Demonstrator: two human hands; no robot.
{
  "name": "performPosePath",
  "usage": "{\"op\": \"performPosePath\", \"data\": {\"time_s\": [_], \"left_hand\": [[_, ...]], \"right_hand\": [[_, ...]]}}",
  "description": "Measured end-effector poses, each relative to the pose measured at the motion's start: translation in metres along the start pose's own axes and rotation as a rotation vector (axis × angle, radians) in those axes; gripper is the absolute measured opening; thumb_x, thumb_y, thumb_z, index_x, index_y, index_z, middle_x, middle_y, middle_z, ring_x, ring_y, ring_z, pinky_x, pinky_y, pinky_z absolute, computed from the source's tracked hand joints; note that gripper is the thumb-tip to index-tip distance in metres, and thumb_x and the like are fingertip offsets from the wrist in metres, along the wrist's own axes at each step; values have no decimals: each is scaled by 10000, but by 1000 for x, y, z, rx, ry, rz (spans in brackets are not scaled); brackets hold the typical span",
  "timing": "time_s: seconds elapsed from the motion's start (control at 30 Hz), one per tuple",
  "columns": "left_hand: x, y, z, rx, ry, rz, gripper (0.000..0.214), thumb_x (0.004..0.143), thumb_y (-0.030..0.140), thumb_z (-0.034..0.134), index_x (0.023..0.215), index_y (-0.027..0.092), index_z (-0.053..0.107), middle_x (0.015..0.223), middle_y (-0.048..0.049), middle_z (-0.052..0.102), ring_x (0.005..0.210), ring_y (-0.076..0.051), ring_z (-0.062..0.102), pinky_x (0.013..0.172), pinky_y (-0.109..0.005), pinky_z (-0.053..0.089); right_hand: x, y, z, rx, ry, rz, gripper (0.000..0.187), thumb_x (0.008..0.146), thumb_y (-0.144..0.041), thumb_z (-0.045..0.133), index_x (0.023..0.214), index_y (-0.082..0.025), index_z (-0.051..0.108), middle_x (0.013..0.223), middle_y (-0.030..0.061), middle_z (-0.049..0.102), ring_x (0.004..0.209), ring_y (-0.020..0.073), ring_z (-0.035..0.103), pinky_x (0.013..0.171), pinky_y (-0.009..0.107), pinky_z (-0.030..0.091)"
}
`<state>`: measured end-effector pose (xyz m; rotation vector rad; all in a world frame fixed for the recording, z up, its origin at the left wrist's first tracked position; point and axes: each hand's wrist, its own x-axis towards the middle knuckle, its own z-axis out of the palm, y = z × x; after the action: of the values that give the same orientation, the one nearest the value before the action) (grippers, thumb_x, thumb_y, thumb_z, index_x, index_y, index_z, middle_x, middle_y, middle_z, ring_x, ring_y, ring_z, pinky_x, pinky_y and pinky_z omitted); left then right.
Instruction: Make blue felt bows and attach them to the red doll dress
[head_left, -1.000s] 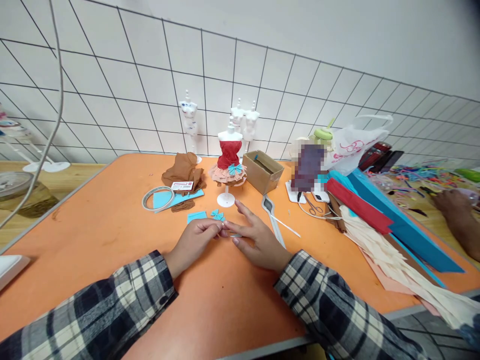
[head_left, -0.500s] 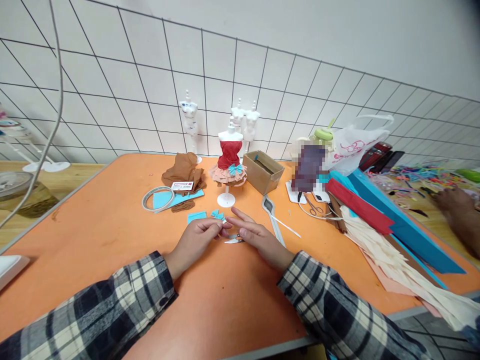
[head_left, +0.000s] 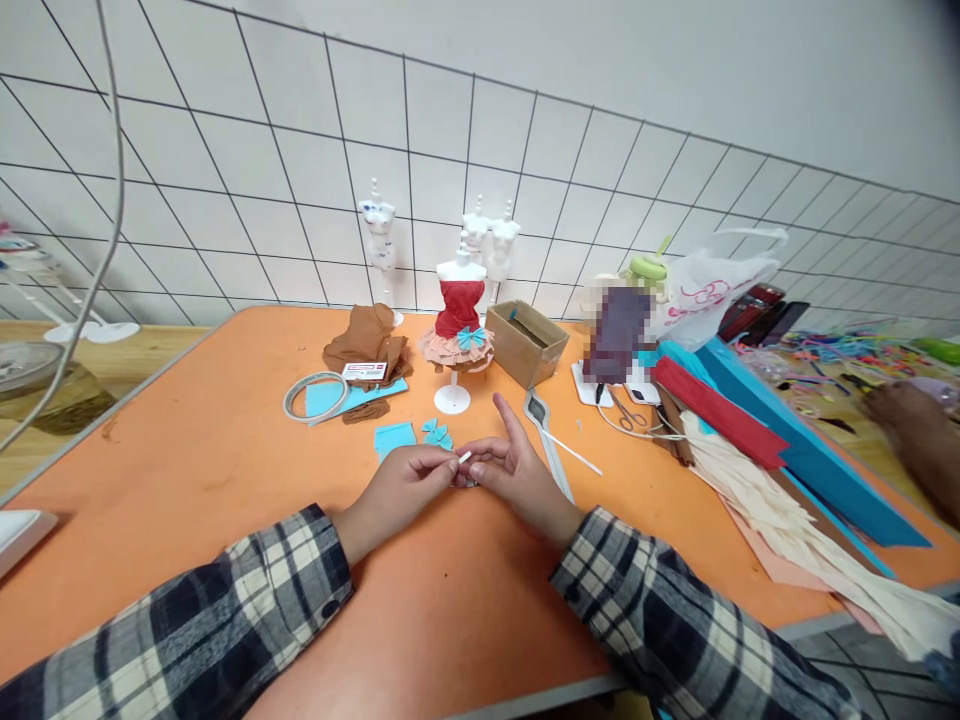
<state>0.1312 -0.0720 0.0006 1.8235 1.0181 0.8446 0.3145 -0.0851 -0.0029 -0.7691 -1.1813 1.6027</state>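
My left hand (head_left: pixel 405 490) is closed in a pinch at one end of a short white strip (head_left: pixel 465 457). My right hand (head_left: pixel 525 485) meets it there, its thumb and lower fingers closing around the strip while the index finger points up. A blue fabric bow (head_left: pixel 436 433) and a folded blue fabric piece (head_left: pixel 394 438) lie just beyond the left hand. Small snips on the table are mostly hidden beneath the fingers. Behind them stands a mini dress form (head_left: pixel 460 310) in a red top and pink ruffled skirt, with a blue bow at the waist.
Left of the dress form are brown fabric (head_left: pixel 367 335) and a tape roll (head_left: pixel 287 400). To its right stand a cardboard box (head_left: pixel 525 345), a grey zipper-like strip (head_left: pixel 551 450), scissors (head_left: pixel 630 412) and stacked fabric (head_left: pixel 720 420). Another person's hand (head_left: pixel 911 420) is at far right.
My hands have come together, with the right thumb and fingers now at the white strip. The strip moved slightly right and down. The snips are now more covered.
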Motion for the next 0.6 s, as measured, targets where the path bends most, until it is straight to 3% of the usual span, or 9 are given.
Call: {"op": "performPosePath", "data": {"time_s": [0.17, 0.3, 0.37, 0.47, 0.6], "left_hand": [[-2, 5, 4, 76, -19, 59, 313, 894, 314, 500, 737, 169, 729, 753, -25, 729, 713, -166, 652, 666, -238, 470], [-2, 0, 1, 66, 122, 12, 376, 926, 409, 445, 874, 182, 740, 726, -28, 686, 677, -171, 608, 659, -270, 460], [-1, -4, -2, 68, 201, -3, 443, 933, 478, 409, 935, 179, 737, 693, -29, 646, 654, -178, 571, 640, -284, 443], [2, -10, -5, 47, 221, -7, 543, 937, 560, 349, 947, 178, 735, 636, -20, 583, 625, -182, 531, 618, -293, 420], [4, -13, -3, 53, 207, -1, 559, 936, 584, 341, 906, 188, 735, 683, -34, 607, 657, -189, 532, 659, -309, 419]], "right_hand": [[0, 6, 4, -130, 139, -67, 1052, 741, -228, 744, 1532, -286, 53, 774, -44, 631, 677, 141, 636, 714, 343, 549], [16, -9, -6, -336, 269, -250, 899, 784, -231, 688, 1516, -271, 167, 810, -14, 657, 724, 143, 631, 678, 291, 519], [34, -26, -21, -491, 419, -396, 825, 802, -244, 663, 1500, -258, 224, 848, 9, 688, 730, 149, 632, 660, 282, 500], [63, -52, -51, -803, 651, -609, 739, 821, -267, 631, 1478, -226, 295, 916, 41, 731, 768, 172, 638, 692, 306, 482], [95, -70, -88, -1127, 815, -692, 643, 855, -247, 559, 1459, -173, 352, 915, 56, 752, 945, 231, 631, 883, 402, 446]]}}
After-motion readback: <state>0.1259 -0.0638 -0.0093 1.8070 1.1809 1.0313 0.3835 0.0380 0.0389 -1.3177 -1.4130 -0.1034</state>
